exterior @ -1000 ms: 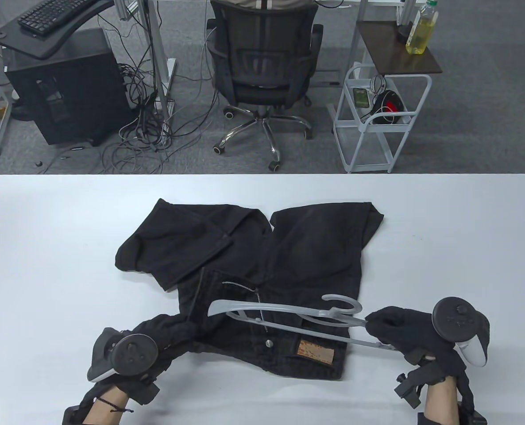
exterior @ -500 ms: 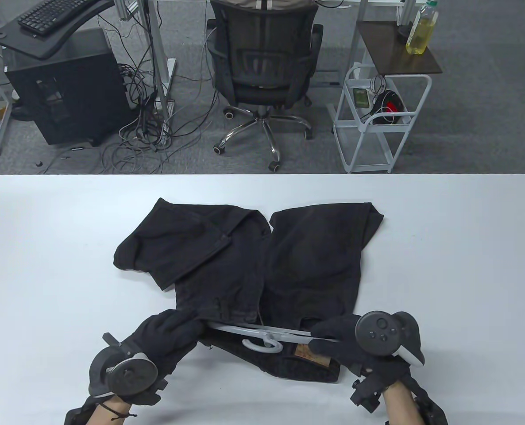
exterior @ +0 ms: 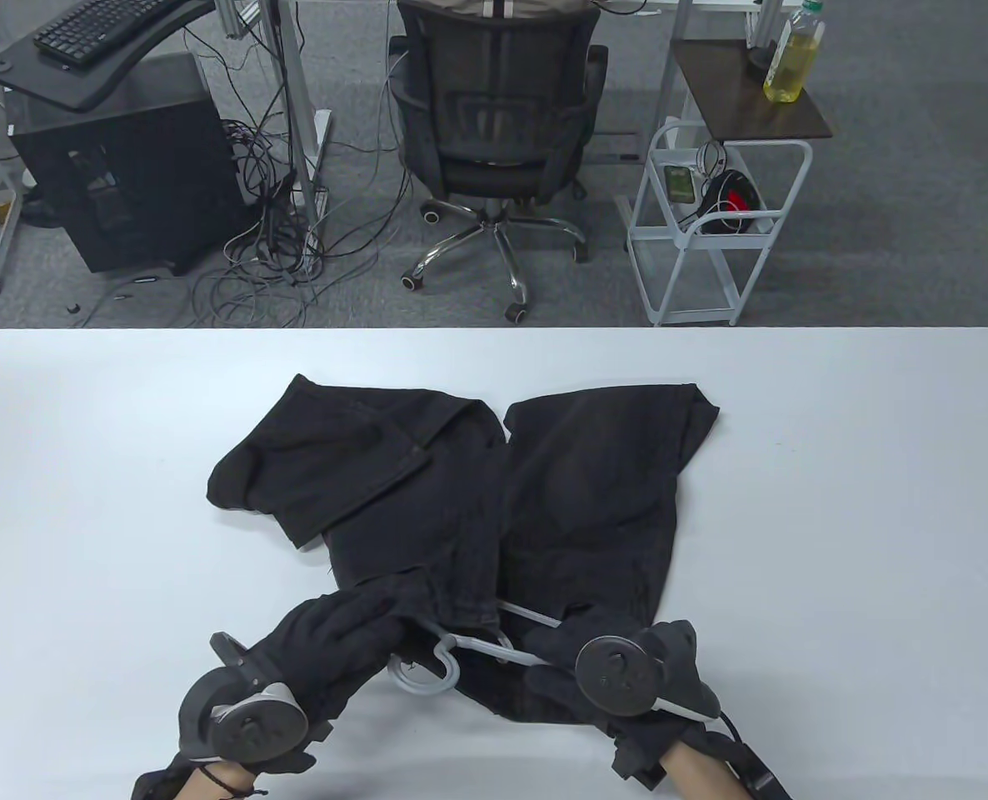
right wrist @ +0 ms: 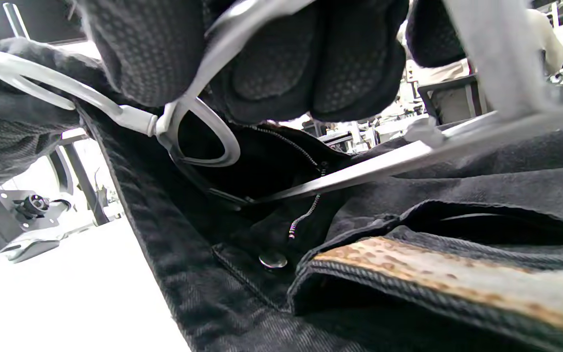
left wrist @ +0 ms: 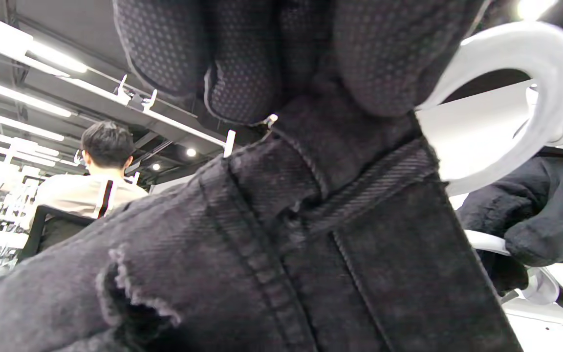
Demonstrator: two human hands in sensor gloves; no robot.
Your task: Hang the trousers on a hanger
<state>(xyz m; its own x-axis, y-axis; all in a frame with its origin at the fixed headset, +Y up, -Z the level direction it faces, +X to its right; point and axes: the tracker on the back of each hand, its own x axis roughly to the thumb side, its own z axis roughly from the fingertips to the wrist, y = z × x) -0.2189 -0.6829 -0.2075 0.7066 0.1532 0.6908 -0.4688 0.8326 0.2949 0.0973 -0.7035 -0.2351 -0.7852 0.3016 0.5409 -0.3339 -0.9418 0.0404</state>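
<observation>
Black denim trousers (exterior: 494, 517) lie spread at the centre of the white table (exterior: 877, 500). At 6 o'clock, the gloved left hand (exterior: 336, 642) grips their waistband while the gloved right hand (exterior: 577, 667) clasps the pale grey plastic hanger (exterior: 461, 650), its hook pointing toward 7 o'clock.

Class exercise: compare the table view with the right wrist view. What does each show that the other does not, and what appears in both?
Only the table view shows the whole trousers spread on the white table, both legs pointing away, and the left hand. Only the right wrist view shows the metal button, open zip and leather patch. Both show the right hand gripping the grey hanger at the waistband.
</observation>
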